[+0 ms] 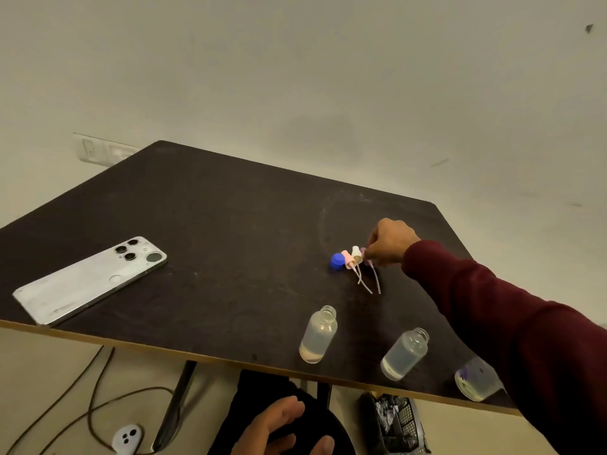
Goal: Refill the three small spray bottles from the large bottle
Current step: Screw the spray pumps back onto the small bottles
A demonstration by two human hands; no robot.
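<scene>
Your right arm, in a maroon sleeve (pixel 512 323), reaches out across the dark table (pixel 213 231), and your right hand (pixel 389 243) is curled with its fingertips down at a cluster of removed spray caps. The fingers pinch the purple spray cap (pixel 364 254), whose thin dip tube trails back toward you on the tabletop. Just left of it, touching or nearly so, lie the white spray cap (pixel 356 253), the pink spray cap (pixel 347 257) and a blue bottle cap (pixel 337 260).

Your left hand (pixel 282 428) hangs below the table's near edge, fingers loosely spread and holding nothing, over a black cloth (pixel 249 399).

Three small bottles stand uncapped along the near edge, well apart from the caps: the left bottle (pixel 318 334) with a little liquid at its base, the middle bottle (pixel 405 354) near your forearm, and the right bottle (pixel 476 382), printed with purple flowers, partly hidden behind your sleeve.

A white phone (pixel 90 280) lies face down at the table's left side. Under the table a cable (pixel 98 402) loops across the floor beside a white plug (pixel 126 438), and a dark mesh basket (pixel 394 425) is cut off at the bottom of the view. How full the right bottle is cannot be made out.
</scene>
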